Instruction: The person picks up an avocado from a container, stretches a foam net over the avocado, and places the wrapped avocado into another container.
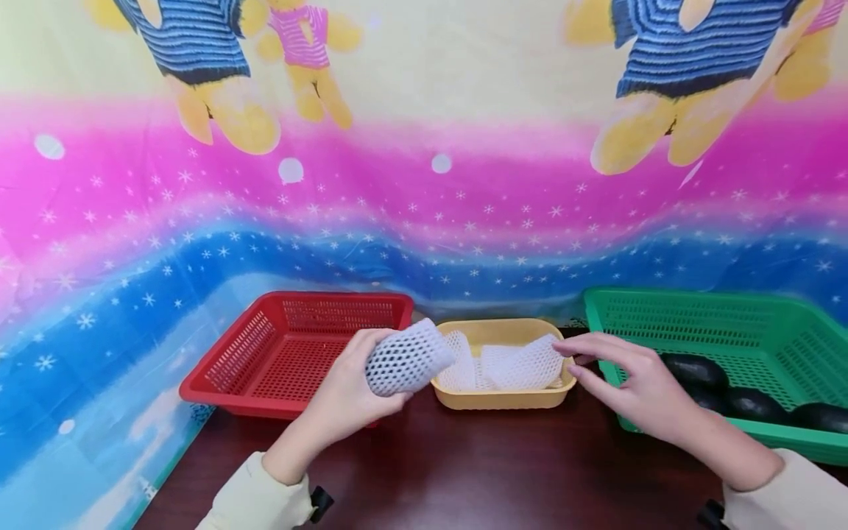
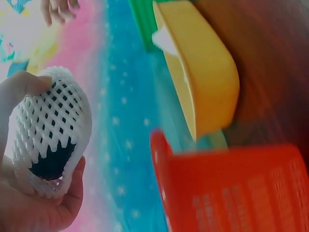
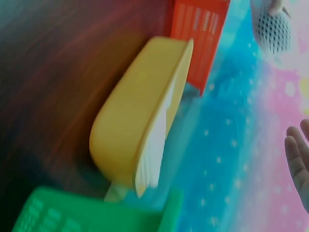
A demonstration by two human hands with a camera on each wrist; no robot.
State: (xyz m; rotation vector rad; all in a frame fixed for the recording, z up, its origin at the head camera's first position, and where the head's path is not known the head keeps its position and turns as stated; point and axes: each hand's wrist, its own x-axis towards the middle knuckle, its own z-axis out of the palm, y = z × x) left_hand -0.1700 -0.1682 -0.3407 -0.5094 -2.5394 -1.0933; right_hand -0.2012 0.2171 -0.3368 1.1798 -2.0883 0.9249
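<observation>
My left hand (image 1: pixel 354 383) grips a white foam fruit net (image 1: pixel 407 359) above the table, between the red basket and the yellow tray. Inside the net sits a dark oval object (image 2: pixel 52 162), whose end shows through the opening in the left wrist view. My right hand (image 1: pixel 645 379) hovers at the right end of the yellow tray (image 1: pixel 503 400), thumb and fingers apart and holding nothing. Loose white foam nets (image 1: pixel 523 364) lie in that tray. Whether the right fingertips touch a net or the rim, I cannot tell.
At the left stands a red perforated basket (image 1: pixel 265 401). A green perforated basket (image 1: pixel 669 298) at the right holds several glossy black oval things (image 1: pixel 755 403). Behind the dark wooden table (image 1: pixel 464 464) hangs a printed cloth (image 1: pixel 424 199).
</observation>
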